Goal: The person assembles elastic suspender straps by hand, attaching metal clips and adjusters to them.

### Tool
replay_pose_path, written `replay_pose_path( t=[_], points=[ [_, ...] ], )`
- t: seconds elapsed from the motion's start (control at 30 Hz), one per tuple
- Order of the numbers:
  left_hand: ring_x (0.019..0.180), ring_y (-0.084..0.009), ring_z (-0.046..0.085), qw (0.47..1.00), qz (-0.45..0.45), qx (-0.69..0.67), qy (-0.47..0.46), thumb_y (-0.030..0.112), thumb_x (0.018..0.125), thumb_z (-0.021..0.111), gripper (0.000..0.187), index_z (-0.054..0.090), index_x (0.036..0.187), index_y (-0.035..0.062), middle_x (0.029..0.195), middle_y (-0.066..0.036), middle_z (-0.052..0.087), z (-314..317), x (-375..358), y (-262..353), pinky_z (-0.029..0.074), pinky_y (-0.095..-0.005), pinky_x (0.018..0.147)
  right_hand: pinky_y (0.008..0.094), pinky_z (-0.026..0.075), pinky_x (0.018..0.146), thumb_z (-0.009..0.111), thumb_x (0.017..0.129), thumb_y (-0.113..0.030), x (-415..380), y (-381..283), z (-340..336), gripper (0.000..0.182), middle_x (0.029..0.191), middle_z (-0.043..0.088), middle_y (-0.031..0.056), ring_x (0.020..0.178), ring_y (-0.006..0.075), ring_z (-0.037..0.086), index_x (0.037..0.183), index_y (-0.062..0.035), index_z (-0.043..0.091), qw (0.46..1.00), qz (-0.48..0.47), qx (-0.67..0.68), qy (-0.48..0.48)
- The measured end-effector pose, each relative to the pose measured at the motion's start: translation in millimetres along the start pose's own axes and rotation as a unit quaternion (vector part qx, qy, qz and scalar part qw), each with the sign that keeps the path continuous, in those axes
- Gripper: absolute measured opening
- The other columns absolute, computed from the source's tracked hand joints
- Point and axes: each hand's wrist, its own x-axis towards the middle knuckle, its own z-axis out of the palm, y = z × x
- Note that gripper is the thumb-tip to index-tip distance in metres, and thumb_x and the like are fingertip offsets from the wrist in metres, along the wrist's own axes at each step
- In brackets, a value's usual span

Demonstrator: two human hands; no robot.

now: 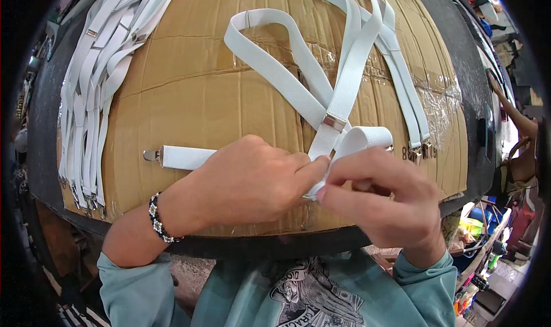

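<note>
White elastic suspenders lie looped on the cardboard, with a metal slider where the straps meet. Just below that slider, my left hand is closed on the white strap, its thumb and forefinger pressed together. My right hand pinches the same strap close to the left fingertips; the exact piece between them is mostly hidden. One strap end with a metal clip sticks out to the left from under my left hand. Another strap part curls over above my right hand.
A bundle of white suspenders lies along the left side of the cardboard sheet. More white straps with clips lie at the right. The dark table edge runs in front of me. Assorted items are beyond the right side.
</note>
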Motion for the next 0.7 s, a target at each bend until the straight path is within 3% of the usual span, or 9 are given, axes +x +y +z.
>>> replay_pose_path(
  t=[0.23, 0.5, 0.6, 0.7],
  points=[
    [0.064, -0.0309, 0.065, 1.000, 0.001, -0.010, 0.016, 0.012, 0.069, 0.074, 0.039, 0.064, 0.107, 0.0043, 0.076, -0.008, 0.061, 1.0, 0.4, -0.4, 0.052, -0.0412, 0.054, 0.0253, 0.039, 0.050, 0.073, 0.072, 0.008, -1.0, 6.1, -3.8, 0.028, 0.093, 0.063, 0.0076, 0.060, 0.0113, 0.051, 0.097, -0.0050, 0.074, 0.999, 0.006, -0.016, -0.045],
    [0.064, -0.0303, 0.065, 0.999, -0.007, 0.033, -0.010, 0.015, 0.071, 0.075, 0.039, 0.064, 0.107, 0.0040, 0.076, -0.007, 0.061, -0.9, -0.7, 3.3, 0.051, -0.0408, 0.054, 0.0276, 0.046, 0.052, 0.076, 0.070, 0.008, -7.8, 19.6, -9.6, 0.029, 0.093, 0.065, 0.0091, 0.063, 0.0143, 0.059, 0.096, -0.0040, 0.075, 0.997, 0.002, -0.073, -0.020],
    [0.063, -0.0307, 0.065, 1.000, -0.004, -0.006, 0.002, 0.015, 0.074, 0.074, 0.037, 0.065, 0.108, 0.0040, 0.075, -0.007, 0.060, -2.9, 1.2, 2.1, 0.051, -0.0416, 0.054, 0.0272, 0.048, 0.053, 0.076, 0.070, 0.009, -0.5, 6.2, 0.8, 0.028, 0.092, 0.066, 0.0103, 0.064, 0.0147, 0.061, 0.095, -0.0029, 0.075, 0.999, -0.028, -0.030, 0.013],
    [0.066, -0.0270, 0.072, 0.999, 0.026, -0.020, 0.003, 0.015, 0.088, 0.065, 0.037, 0.066, 0.119, -0.0050, 0.079, -0.009, 0.069, -3.1, 0.3, -3.0, 0.053, -0.0381, 0.052, 0.0262, 0.048, 0.052, 0.075, 0.070, 0.009, 4.9, 4.0, 4.8, 0.027, 0.092, 0.066, 0.0104, 0.063, 0.0138, 0.061, 0.095, -0.0026, 0.075, 0.999, -0.045, -0.017, -0.002]
  ],
)
